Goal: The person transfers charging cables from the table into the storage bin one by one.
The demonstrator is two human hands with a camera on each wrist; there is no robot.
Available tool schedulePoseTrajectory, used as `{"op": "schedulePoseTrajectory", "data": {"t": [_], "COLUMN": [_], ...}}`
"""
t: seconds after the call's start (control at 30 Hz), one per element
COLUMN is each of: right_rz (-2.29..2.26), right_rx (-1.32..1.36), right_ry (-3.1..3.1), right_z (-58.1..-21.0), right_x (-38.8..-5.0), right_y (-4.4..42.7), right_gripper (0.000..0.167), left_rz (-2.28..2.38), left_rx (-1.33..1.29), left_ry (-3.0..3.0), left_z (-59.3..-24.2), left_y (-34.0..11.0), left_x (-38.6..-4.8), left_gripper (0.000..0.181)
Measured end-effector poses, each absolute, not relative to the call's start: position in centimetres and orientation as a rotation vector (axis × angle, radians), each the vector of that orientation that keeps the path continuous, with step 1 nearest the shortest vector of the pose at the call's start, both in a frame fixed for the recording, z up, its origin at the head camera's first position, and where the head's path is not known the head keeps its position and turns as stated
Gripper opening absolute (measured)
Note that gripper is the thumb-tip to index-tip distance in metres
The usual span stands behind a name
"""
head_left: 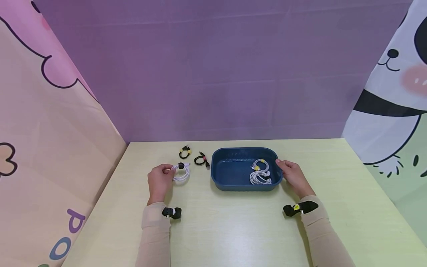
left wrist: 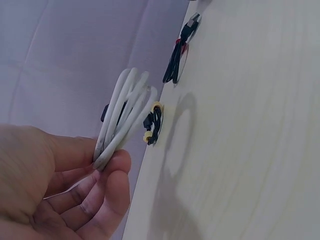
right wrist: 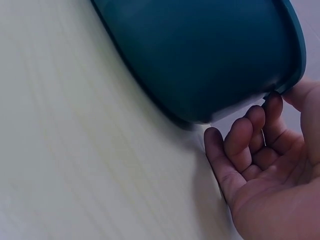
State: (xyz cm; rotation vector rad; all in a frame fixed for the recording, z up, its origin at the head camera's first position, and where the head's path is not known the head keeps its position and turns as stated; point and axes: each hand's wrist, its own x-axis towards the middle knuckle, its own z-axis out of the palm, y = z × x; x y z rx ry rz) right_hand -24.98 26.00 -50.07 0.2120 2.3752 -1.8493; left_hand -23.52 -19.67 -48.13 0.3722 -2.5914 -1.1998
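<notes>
A coiled white cable [head_left: 181, 173] with a black tie is pinched between the thumb and fingers of my left hand [head_left: 161, 183]. In the left wrist view the white cable [left wrist: 122, 115] is held above the table, its shadow falling on the wood. My right hand [head_left: 293, 177] grips the right rim of a blue plastic bin [head_left: 233, 187], thumb over the edge and fingers underneath it. Inside the bin's right half lie a white cable with yellow ties [head_left: 261, 165] and a thicker white cable coil with a black tie [head_left: 260, 178].
Behind the left hand, a black cable with yellow ties [head_left: 185, 152] and a black cable with a red tie [head_left: 201, 159] lie on the pale wooden table [head_left: 227, 230]. A purple cloth [head_left: 227, 74] hangs at the table's back edge.
</notes>
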Motion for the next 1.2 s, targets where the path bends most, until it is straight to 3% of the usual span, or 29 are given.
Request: {"op": "schedulePoseTrajectory", "data": {"t": [0.53,1.2], "right_rz": [-1.887,-1.674], "right_rx": [0.195,0.139], "right_ry": [2.354,2.582], "right_z": [-50.6,-49.4], "right_x": [-25.3,-24.9], "right_y": [26.2,26.3], "right_gripper": [0.039,0.052], "left_rz": [-1.218,-1.265], "left_rx": [0.304,0.277], "left_ry": [-2.542,-2.541], "left_z": [-47.9,-47.0], "left_y": [-19.3,-18.7], "left_x": [-23.8,-23.7], "left_gripper": [0.018,0.019]}}
